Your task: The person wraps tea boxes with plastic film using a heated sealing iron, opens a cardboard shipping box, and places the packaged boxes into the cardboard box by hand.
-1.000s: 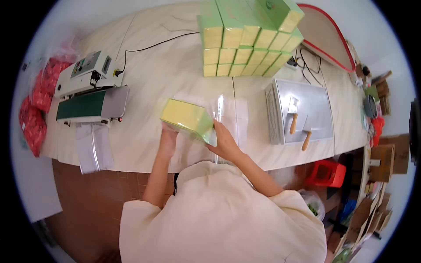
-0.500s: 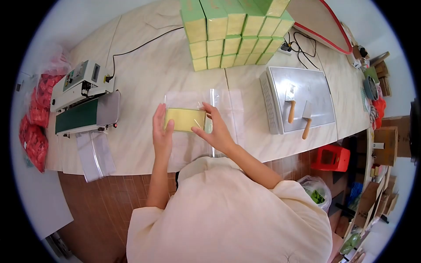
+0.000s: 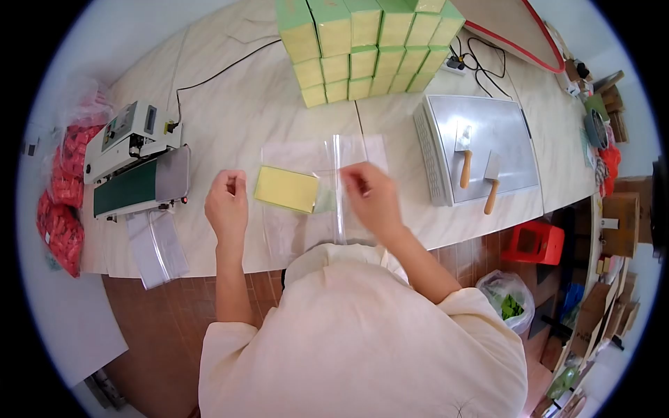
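A flat yellow box (image 3: 286, 189) with a green edge lies tilted on clear plastic film (image 3: 300, 230) on the table. Left of the box, and apart from it, is my left hand (image 3: 228, 209), fingers curled in and thumb pressed to them; anything thin between them is too small to make out. My right hand (image 3: 376, 205) is at the box's right side, somewhat smeared by motion. Its fingers are closed at the edge of a clear film flap (image 3: 326, 169), which runs from the box towards the fingertips. A shiny fold of film stands between box and hand.
Green and yellow boxes (image 3: 366, 52) are stacked at the back. A sealing machine (image 3: 132, 164) stands left, with clear bags (image 3: 157, 247) below it. Two wooden-handled scrapers (image 3: 465, 167) lie on a metal hot plate (image 3: 481, 132) at right. A red stool (image 3: 533, 242) stands on the floor.
Both hands have let go of the yellow box, which now lies slightly turned on the film. My left hand has moved left and closed; my right hand has moved right and closed at the film.
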`<state>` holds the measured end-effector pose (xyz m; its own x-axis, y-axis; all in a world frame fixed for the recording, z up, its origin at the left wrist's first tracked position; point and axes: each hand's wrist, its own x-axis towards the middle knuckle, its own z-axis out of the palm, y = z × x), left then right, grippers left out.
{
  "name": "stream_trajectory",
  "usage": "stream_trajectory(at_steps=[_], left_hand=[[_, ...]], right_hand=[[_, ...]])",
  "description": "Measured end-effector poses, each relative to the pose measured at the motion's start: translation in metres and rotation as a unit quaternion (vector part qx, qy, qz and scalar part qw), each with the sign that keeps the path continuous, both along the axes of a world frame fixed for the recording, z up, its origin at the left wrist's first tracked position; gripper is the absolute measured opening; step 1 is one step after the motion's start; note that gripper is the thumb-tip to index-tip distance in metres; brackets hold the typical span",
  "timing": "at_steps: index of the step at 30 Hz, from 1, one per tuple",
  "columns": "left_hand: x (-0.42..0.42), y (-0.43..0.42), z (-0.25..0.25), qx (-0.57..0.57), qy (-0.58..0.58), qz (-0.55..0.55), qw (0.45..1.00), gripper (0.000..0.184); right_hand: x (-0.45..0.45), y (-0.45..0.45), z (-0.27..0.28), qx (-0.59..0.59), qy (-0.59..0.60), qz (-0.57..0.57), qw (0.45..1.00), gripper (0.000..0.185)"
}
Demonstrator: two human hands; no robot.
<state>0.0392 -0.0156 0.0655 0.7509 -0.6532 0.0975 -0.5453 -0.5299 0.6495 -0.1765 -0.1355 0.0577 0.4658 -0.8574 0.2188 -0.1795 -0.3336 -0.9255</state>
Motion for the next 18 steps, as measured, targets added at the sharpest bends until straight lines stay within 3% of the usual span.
stream_trajectory(at_steps=[3,5,6,8,10,13,14,18], left_hand=[[-0.013,-0.008,0.015,-0.079,-0.044,0.02,0.996,0.008],[-0.016,-0.008,0.018,-0.101,-0.185,-0.154,0.965,0.009],[-0.02,-0.012,0.021,-0.101,-0.183,-0.158,0.965,0.009],[-0.029,-0.016,0.027,-0.06,-0.232,-0.266,0.934,0.011],[-0.026,-0.01,0.028,0.006,-0.189,-0.282,0.941,0.016],[-0.03,-0.004,0.036,0.107,-0.141,-0.319,0.931,0.02],[-0.032,-0.003,0.039,0.14,-0.135,-0.341,0.92,0.02],[-0.036,-0.003,0.024,0.07,-0.161,-0.429,0.886,0.017]], right_hand=[[-0.046,-0.035,-0.002,-0.008,0.05,-0.13,0.99,0.008],[-0.09,-0.065,-0.019,-0.09,0.09,-0.239,0.963,0.009],[-0.115,-0.078,-0.024,-0.115,0.121,-0.278,0.946,0.01],[-0.158,-0.091,-0.031,-0.147,0.257,-0.375,0.878,0.014],[-0.209,-0.103,-0.053,-0.141,0.384,-0.386,0.827,0.024],[-0.245,-0.106,-0.075,-0.091,0.479,-0.447,0.75,0.036],[-0.251,-0.106,-0.083,-0.087,0.478,-0.447,0.751,0.036],[-0.256,-0.105,-0.099,-0.013,0.518,-0.448,0.728,0.039]])
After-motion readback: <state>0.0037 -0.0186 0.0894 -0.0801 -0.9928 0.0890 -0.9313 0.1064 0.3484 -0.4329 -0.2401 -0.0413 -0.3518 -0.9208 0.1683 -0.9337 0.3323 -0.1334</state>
